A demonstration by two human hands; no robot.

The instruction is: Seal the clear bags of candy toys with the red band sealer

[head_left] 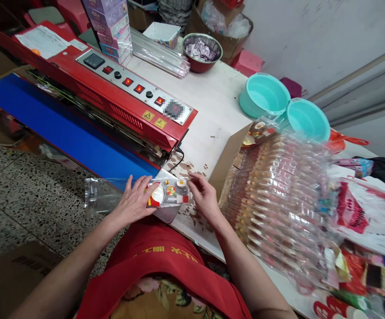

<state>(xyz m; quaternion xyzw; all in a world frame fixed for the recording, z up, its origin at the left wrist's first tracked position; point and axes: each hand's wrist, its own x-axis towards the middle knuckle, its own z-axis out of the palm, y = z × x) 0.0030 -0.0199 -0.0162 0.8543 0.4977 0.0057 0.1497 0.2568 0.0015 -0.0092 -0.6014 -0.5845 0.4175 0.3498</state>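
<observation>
A clear plastic package (177, 198) with small toy food pieces, among them a white round plate and a fried egg, lies at the corner of the table beside the machine's blue belt. My left hand (137, 199) grips it from above, with the fingers spread across its left half. Loose transparent film stretches out past that hand to the left. At the package's right end is my right hand (205, 197), its fingers half curled and the thumb apart from them. Whether those fingertips touch the film I cannot tell.
A red sealing machine (102, 88) with lit switches and a blue belt (62, 128) is on the left. Right of me, a cardboard box (229, 159) is packed with similar packages (275, 199). Two turquoise basins (267, 93) and a metal bowl (202, 51) stand farther back.
</observation>
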